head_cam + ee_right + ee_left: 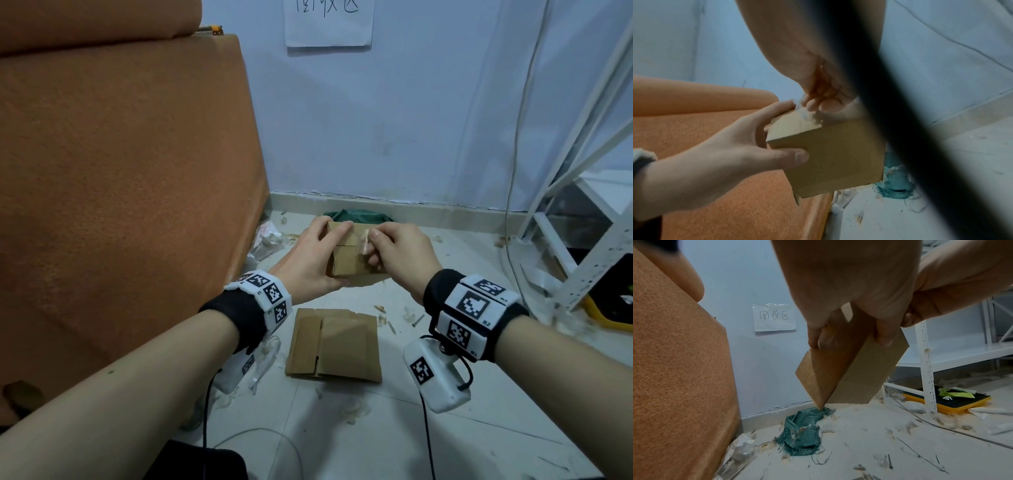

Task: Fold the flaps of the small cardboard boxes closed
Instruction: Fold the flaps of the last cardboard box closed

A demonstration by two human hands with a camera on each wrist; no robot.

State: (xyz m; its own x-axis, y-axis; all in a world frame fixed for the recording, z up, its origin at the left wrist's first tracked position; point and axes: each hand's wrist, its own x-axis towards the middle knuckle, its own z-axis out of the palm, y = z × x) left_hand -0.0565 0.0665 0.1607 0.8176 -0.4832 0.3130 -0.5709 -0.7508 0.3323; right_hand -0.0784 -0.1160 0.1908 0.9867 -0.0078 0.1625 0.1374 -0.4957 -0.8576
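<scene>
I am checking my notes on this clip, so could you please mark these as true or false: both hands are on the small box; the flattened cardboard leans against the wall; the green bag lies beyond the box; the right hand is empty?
1. Both hands are on the small box: true; the left hand grips it.
2. The flattened cardboard leans against the wall: false; it lies flat on the floor.
3. The green bag lies beyond the box: true.
4. The right hand is empty: false; it pinches a clear tape strip.
</scene>
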